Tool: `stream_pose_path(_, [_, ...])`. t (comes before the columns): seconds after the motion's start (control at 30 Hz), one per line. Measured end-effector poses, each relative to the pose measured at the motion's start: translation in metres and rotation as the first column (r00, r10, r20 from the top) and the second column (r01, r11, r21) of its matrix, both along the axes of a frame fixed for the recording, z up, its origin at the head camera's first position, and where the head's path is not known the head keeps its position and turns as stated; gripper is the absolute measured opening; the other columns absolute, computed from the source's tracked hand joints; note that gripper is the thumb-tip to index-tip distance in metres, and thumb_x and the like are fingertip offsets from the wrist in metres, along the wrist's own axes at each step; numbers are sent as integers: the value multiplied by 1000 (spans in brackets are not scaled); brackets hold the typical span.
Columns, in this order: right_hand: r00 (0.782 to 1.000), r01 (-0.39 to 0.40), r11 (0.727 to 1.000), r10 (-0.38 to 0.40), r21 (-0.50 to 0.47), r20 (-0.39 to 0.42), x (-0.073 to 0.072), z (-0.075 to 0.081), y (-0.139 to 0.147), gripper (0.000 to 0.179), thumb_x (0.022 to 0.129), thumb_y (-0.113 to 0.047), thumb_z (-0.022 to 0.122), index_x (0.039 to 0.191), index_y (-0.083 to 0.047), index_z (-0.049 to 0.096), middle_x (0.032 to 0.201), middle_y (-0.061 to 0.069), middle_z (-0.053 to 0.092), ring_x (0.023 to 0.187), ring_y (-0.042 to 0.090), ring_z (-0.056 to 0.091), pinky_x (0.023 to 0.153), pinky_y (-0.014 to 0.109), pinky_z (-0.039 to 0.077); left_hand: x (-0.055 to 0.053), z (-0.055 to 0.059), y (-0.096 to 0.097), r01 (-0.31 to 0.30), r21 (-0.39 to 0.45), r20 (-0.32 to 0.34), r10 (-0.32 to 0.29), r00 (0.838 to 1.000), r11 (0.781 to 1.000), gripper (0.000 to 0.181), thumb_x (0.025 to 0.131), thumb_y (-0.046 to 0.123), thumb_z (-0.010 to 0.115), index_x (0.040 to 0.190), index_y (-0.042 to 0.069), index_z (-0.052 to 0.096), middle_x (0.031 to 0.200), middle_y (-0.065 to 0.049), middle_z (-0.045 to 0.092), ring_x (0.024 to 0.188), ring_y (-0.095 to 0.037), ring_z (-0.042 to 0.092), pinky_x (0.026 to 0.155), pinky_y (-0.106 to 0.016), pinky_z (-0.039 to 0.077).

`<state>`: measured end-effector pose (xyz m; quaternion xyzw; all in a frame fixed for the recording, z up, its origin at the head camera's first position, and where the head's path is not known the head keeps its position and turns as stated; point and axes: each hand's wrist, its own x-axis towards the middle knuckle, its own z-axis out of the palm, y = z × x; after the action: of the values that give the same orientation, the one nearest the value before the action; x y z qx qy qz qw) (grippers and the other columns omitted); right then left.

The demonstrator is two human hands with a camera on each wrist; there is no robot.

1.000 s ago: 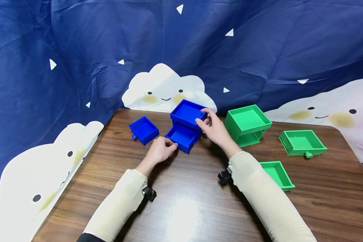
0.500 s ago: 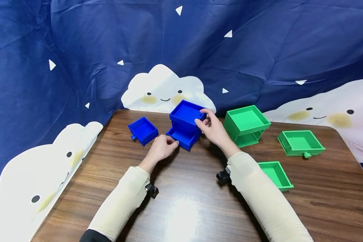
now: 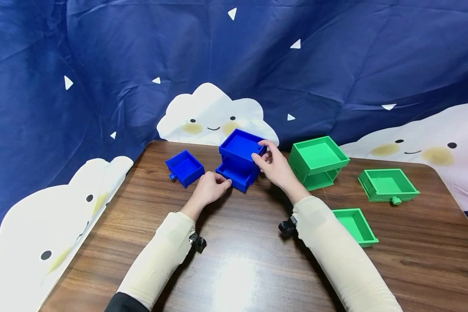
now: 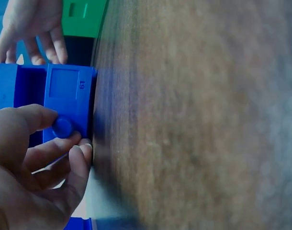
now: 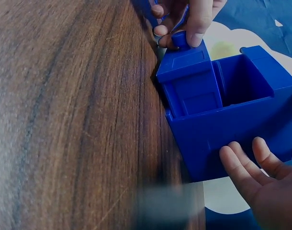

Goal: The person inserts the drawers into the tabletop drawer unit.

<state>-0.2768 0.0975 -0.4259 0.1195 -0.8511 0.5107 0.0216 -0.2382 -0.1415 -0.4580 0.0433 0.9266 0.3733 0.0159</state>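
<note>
My left hand (image 3: 209, 189) pinches the round knob (image 4: 63, 127) of a blue drawer (image 3: 238, 174) between thumb and fingers. That drawer sits part way in the lower slot of a small blue cabinet (image 3: 241, 146), its front sticking out. The slot above it is vacant. At the cabinet's right side, my right hand (image 3: 277, 168) grips the top rim with thumb and index finger, while other fingers touch the side wall in the right wrist view. Left of the cabinet lies a second blue drawer (image 3: 185, 168), knob toward the near left.
A green cabinet (image 3: 320, 155) with open slots stands right of the blue one. Two green drawers lie farther right: one with a knob (image 3: 391, 184), another (image 3: 356, 225) partly behind the right sleeve. A blue cloud-print cloth (image 3: 234, 52) hangs behind the wooden table (image 3: 171, 260).
My left hand has pushed the lower blue drawer back, deeper into the cabinet. The right hand has stayed on the cabinet's right side.
</note>
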Motion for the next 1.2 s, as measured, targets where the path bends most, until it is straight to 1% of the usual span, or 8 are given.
stream_pose_path(0.13, [1000,-3,1000,3,-3,-1,0,0,1,50,108,-34,68,150,-12,52,93,7,56,75,18,61,73,29,54,-1,0,0,-2,11,6,2,1000,1000,23,98,27,74,95,9,87,92,-5,81,92,-19,70,84,-35,57])
stream_pose_path(0.47, [1000,1,1000,-1,-15,5,-1,0,1,49,108,-32,68,150,-12,52,93,6,55,74,17,61,72,25,55,-5,1,2,4,18,18,-4,1000,1000,25,100,30,74,97,9,87,92,-4,80,93,-19,70,85,-37,57])
stream_pose_path(0.6, [1000,-7,1000,7,-21,10,0,1,0,50,108,-31,67,151,-12,51,93,6,54,74,18,60,71,25,54,-9,0,3,1,23,28,-2,1000,1000,25,100,31,75,97,10,87,81,-2,78,86,-17,70,82,-33,56])
stream_pose_path(0.7, [1000,-8,1000,8,-23,9,0,2,-1,50,108,-31,67,151,-11,51,92,6,54,74,18,60,71,25,54,-12,0,3,-8,90,72,1,997,996,25,101,29,76,97,7,86,77,-3,78,76,-14,72,75,-30,58])
stream_pose_path(0.77, [1000,-7,1000,7,-20,7,1,2,-1,50,108,-31,67,151,-11,52,91,5,55,74,18,60,71,25,54,-13,2,2,-7,169,118,-13,993,986,25,101,25,76,98,2,84,81,-9,79,74,-15,74,72,-30,62])
stream_pose_path(0.87, [1000,-5,1000,5,-20,6,1,2,-1,50,108,-31,67,151,-11,52,91,5,55,73,18,61,71,26,54,-15,3,1,-2,292,176,-52,983,956,26,102,19,75,100,-7,81,87,-19,80,71,-16,75,68,-31,65])
stream_pose_path(0.93, [1000,-5,1000,5,-21,4,1,2,-1,50,108,-31,67,151,-11,52,90,5,55,73,18,61,71,26,54,-16,4,1,3,349,203,-79,976,937,27,102,16,74,102,-11,79,90,-23,80,70,-15,74,68,-32,65])
stream_pose_path(1.2, [1000,0,1000,0,-25,0,1,0,-2,49,108,-29,68,150,-10,52,91,6,55,72,17,60,70,26,54,-21,1,2,-19,460,272,-121,955,888,26,104,11,71,104,-14,76,86,-22,79,64,-11,71,61,-27,63])
